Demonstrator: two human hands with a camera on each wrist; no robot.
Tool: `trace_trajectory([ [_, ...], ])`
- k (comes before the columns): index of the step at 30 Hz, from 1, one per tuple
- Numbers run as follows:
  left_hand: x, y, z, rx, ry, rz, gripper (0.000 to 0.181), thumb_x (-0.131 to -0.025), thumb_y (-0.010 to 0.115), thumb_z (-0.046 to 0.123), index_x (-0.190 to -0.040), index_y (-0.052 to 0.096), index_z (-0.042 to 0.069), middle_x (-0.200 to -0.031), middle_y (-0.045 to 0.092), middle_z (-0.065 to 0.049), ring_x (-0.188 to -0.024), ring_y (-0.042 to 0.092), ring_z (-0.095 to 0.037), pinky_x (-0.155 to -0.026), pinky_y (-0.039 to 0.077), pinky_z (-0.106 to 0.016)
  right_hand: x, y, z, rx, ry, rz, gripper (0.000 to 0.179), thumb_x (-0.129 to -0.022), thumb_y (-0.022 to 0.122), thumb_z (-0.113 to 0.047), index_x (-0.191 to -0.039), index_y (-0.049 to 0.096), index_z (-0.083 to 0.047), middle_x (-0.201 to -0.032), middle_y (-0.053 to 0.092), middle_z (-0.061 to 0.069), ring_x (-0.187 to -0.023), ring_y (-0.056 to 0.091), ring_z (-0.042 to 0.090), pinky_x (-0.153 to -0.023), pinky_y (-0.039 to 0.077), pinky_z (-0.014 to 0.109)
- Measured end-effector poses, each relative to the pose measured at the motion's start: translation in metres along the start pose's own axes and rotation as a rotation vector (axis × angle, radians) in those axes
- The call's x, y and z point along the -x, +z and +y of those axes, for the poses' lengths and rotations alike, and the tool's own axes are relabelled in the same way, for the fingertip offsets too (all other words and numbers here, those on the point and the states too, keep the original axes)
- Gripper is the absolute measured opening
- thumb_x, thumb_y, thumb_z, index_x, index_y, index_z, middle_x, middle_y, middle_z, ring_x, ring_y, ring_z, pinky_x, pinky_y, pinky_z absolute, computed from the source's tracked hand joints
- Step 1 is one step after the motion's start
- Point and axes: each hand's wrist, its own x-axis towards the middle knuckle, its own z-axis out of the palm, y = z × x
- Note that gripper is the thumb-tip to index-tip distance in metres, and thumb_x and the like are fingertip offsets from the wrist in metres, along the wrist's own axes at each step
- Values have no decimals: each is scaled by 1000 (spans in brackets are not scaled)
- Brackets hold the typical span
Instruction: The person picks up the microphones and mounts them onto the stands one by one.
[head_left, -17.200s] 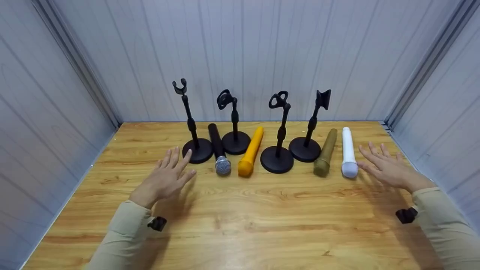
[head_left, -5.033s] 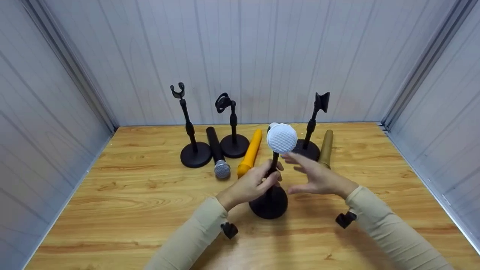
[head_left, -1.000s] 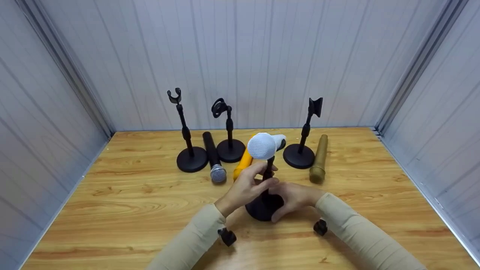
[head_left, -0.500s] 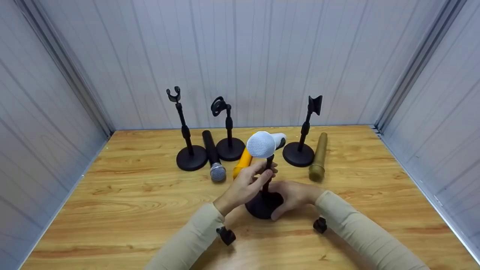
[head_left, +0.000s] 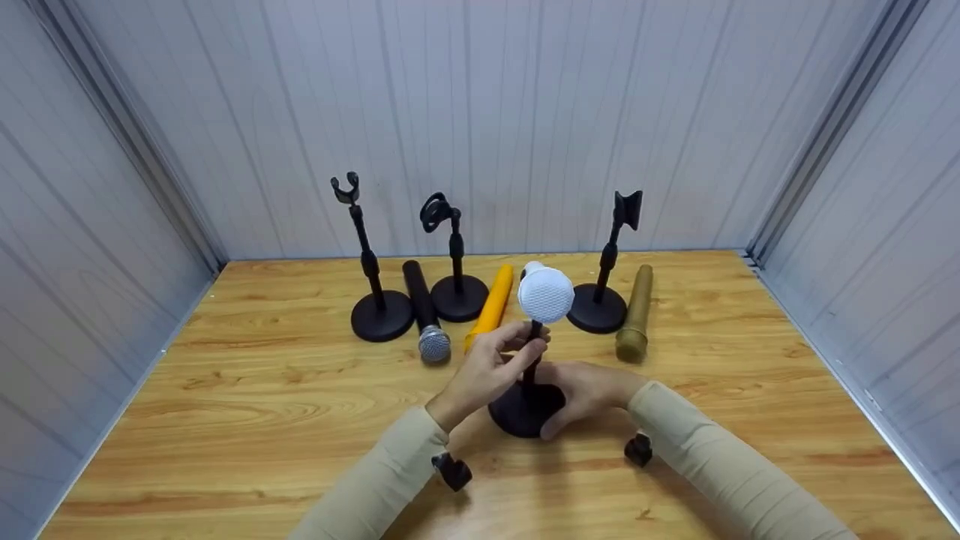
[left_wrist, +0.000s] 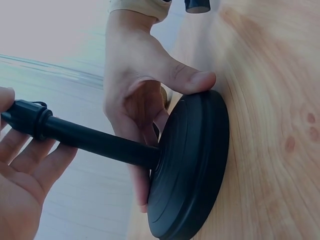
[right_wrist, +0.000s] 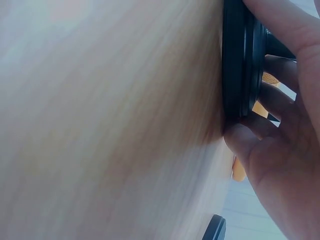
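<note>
A white microphone sits atop a black desk stand, its mesh head facing me and its handle pointing back. My left hand grips the stand's pole below the microphone; in the left wrist view, its fingers curl round the collar on the pole. Down at the round base, my right hand holds the right side of the rim. The right wrist view shows thumb and fingers spread around the base, which stands on the wooden table. The microphone's clip is mostly hidden behind its head.
Behind are three more black stands: one with a forked clip, one with a ring clip, one with a cradle clip. Black, orange and olive microphones lie among them. Pale panel walls enclose the table.
Over the last half second the white microphone has swung round, its head moving right and its handle turning from the right to the back. Both hands have kept their holds on the stand.
</note>
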Motion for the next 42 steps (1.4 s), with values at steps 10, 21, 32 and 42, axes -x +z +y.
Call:
trace_trajectory([
  [10, 1, 1, -17, -8, -16, 8, 20, -102, 63, 8, -120, 69, 2, -111, 73, -9, -99, 71, -21, -87, 58, -33, 1, 0, -2, -17, 4, 2, 83, -77, 87, -51, -144, 51, -17, -144, 53, -8, -133, 47, 11, -115, 35, 38],
  [21, 1, -4, -30, 32, 19, -37, 30, -99, 69, 18, -127, 69, 10, -113, 73, -3, -100, 71, -17, -86, 58, -35, -1, 0, -1, 8, -13, 20, 81, -76, 87, -52, -140, 55, -15, -141, 57, -6, -130, 50, 11, -113, 38, 37],
  [32, 1, -4, -32, -4, 18, -53, 42, -96, 72, 15, -136, 62, 5, -121, 70, -8, -109, 68, -21, -89, 57, -34, 2, -1, -2, 20, -4, 21, 80, -78, 86, -52, -142, 53, -17, -146, 53, -3, -133, 49, 13, -113, 38, 38],
  [42, -2, -3, -21, -26, 64, -63, 33, -97, 72, 16, -126, 60, 6, -117, 67, -6, -105, 67, -22, -86, 58, -34, 3, 0, -1, -6, 9, 19, 84, -77, 87, -51, -144, 48, -18, -146, 53, -1, -133, 48, 13, -114, 37, 38],
])
